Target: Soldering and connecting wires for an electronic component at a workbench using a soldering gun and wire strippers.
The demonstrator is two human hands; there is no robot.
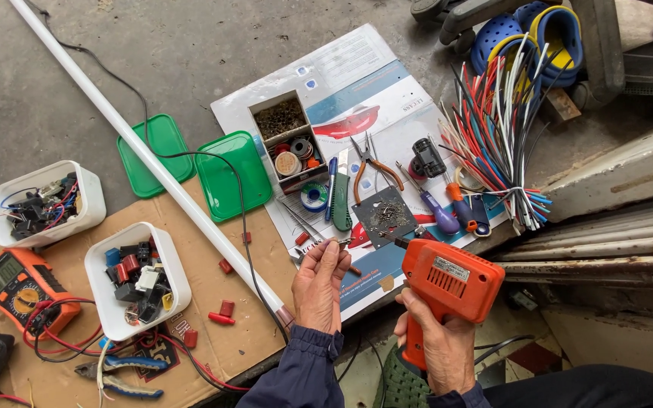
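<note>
Orange soldering gun point(447, 283) gripped in right hand point(436, 344); left hand point(319, 283) pinching small metal part point(341, 242)

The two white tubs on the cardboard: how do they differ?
The far-left tub holds mostly dark parts tangled with thin red and blue wires; the nearer tub holds blocky red, black, blue and white parts with no loose wires showing. The far-left one sits by the cardboard's edge, the nearer one beside the long white tube. Both are white, rounded, open-topped.
</note>
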